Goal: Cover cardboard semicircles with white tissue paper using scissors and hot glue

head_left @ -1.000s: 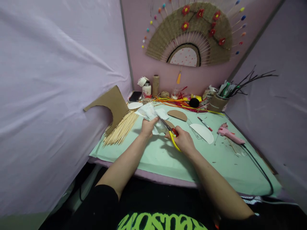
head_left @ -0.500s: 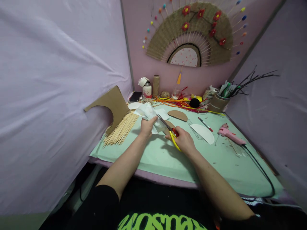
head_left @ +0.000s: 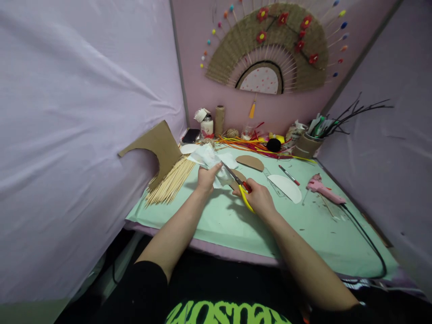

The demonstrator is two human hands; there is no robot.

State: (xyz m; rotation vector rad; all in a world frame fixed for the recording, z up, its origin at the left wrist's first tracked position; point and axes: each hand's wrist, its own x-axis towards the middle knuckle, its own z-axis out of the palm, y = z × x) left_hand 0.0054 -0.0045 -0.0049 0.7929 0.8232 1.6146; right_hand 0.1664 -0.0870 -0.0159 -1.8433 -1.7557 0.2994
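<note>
The person wore a black short-sleeved T-shirt (head_left: 222,288) with jagged bright-green lettering (head_left: 226,312) printed across the chest. Both forearms were bare from the sleeve edges down, and neither the left hand (head_left: 206,179) nor the right hand (head_left: 257,199) was gloved.

One pair of scissors (head_left: 240,186), one glue gun (head_left: 324,190), two hands, one wall fan (head_left: 270,47).

The scissors (head_left: 240,185) blades have closed and pushed further into the white sheet (head_left: 212,163); the left hand (head_left: 206,179) thumb has lowered slightly.
</note>
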